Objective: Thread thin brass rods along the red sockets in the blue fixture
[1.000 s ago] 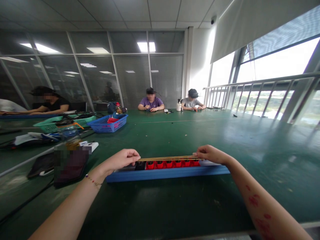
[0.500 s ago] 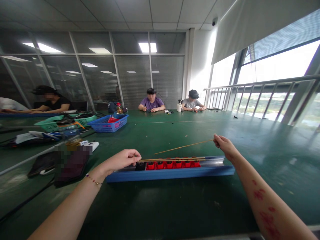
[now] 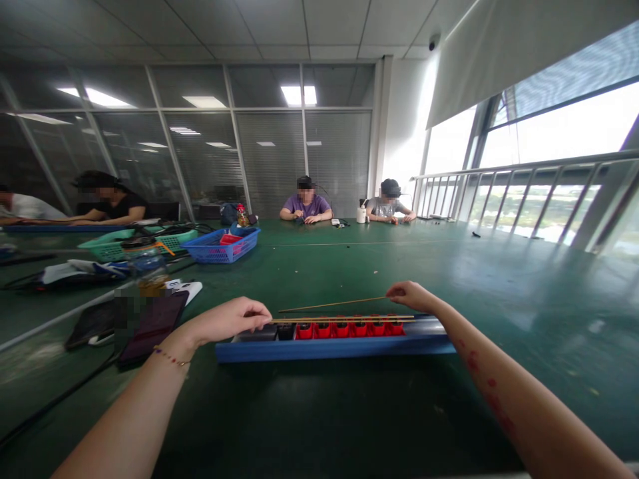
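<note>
A blue trough point(image 3: 339, 350) lies across the green table in front of me, with a row of red holders point(image 3: 341, 330) and a dark block point(image 3: 286, 331) inside. Thin tan sticks point(image 3: 344, 320) lie lengthwise over the holders. At their left end, my left hand point(image 3: 244, 315) pinches them between thumb and fingers. Beyond the trough's right part, my right hand point(image 3: 410, 295) is closed on the right end of a single thin stick point(image 3: 334, 305), which points left and slants slightly down behind the trough.
At the left are a blue basket point(image 3: 222, 247), a green basket point(image 3: 107, 246), a jar point(image 3: 147, 263) and a dark flat case point(image 3: 152, 326). A white bottle point(image 3: 361, 213) stands near people seated at the far edge. Others sit at left.
My right hand has moved left and slightly down with its stick, nearer the trough. My left hand keeps its pinch, a little further left along the trough. The view has shifted slightly.
</note>
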Available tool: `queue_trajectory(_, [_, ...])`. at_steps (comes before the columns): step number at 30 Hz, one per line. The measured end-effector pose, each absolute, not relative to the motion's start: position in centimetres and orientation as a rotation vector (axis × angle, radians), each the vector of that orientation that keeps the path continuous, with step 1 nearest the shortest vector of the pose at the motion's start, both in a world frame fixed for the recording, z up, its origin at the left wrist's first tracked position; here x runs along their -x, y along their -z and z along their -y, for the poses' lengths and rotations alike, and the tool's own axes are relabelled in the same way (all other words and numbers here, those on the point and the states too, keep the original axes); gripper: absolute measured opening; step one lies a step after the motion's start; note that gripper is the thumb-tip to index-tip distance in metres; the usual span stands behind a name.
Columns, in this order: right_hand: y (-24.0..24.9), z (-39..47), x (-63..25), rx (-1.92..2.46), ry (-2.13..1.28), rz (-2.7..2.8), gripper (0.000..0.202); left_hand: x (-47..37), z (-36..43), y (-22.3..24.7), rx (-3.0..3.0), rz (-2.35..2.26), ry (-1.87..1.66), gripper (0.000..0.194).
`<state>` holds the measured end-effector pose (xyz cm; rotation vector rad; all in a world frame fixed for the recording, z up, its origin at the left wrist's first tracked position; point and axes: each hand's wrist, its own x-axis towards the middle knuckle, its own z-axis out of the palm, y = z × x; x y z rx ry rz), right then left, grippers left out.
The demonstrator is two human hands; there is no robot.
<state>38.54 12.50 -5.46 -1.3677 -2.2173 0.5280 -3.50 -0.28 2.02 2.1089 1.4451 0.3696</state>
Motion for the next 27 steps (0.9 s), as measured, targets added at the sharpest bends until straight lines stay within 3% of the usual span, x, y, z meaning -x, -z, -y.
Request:
queue_trajectory(7, [6.2, -13.1, -37.2, 1.481, -0.188, 2.48, 0.013, 3.4, -0.1, -2.0, -2.21, -1.474, -0.407, 0.028])
queue_trajectory(15, [5.8, -12.7, -37.1, 1.527, -0.154, 2.471, 0.014, 3.6, -0.2, -4.0, -2.38, -1.596, -0.804, 0.031])
queue_trajectory(27, [6.0, -12.7, -37.3, 1.587, -0.133, 2.48, 0.017, 7.4, -2.9, -3.3, -2.217, -1.601, -0.781, 0.036])
